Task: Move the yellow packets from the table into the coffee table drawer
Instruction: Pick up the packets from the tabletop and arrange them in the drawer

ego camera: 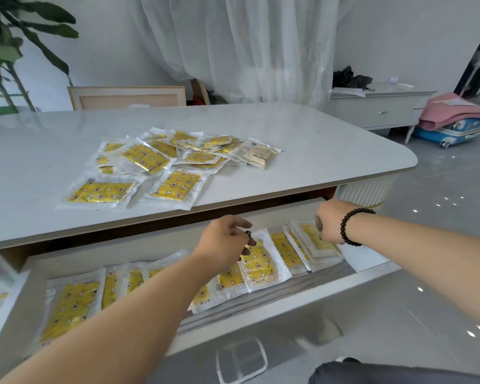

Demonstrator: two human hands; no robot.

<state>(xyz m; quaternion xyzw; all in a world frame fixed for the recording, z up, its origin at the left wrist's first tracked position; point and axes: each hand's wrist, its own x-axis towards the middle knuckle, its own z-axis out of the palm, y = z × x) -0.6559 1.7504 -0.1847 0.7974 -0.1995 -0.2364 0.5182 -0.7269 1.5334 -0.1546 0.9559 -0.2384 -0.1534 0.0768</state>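
Both hands are down in the open drawer, which runs along the table's near edge. The remaining yellow packets on the table lie up and left of both hands, across that edge.

Left to right:
- Drawer, left half: row of overlapping packets, 1 big one at the left wall plus about 4 slivers beside it, partly hidden by the left forearm.
- Table pile: middle of the top, back from the near edge. Roughly 12 to 15 packets, overlapped, exact count not possible. 2 lie loose nearest the edge; the nearer has its long axis roughly along the table's near edge.
- Left hand: over the drawer's middle, fingers curled, tips on or pinching the upper edge of a packet; cannot tell which. Closer to the pile, so likely the hand for the next pick.
- Drawer, right half: about 4 or 5 more packets fanned toward the right wall.
- Right hand: beaded bracelet on the wrist, fingers curled down onto the right-end stack; fingertips hidden, grip unclear.

Judgement: over half moved, the table pile still to go.
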